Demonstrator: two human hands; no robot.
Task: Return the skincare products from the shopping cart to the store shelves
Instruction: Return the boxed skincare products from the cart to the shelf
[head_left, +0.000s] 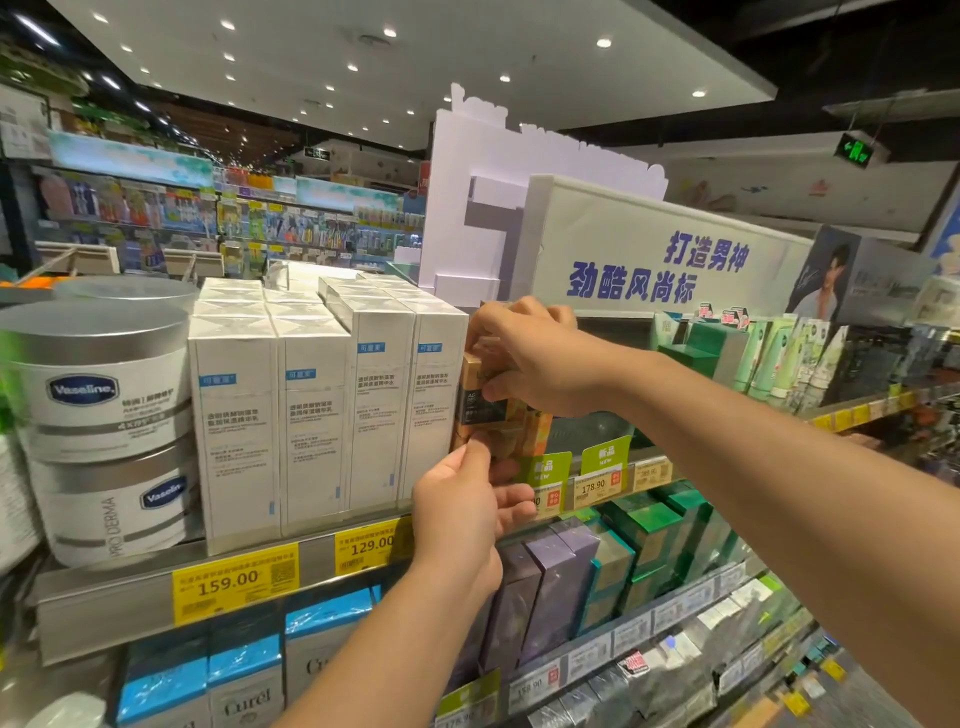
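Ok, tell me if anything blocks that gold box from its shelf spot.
Nothing visible does. Both the left hand and right hand hold the gold box at the shelf front, beside the white boxes.

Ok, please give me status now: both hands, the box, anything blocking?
Both hands on gold-and-black box: right hand grips top, left hand pinches bottom. Box at top shelf, right beside white boxes. Nothing visibly blocking.

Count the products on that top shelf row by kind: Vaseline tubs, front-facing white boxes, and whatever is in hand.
Vaseline tubs: 2, stacked
White boxes, front row: 4
Gold-and-black box, held by the left hand and right hand: 1
Total: 7
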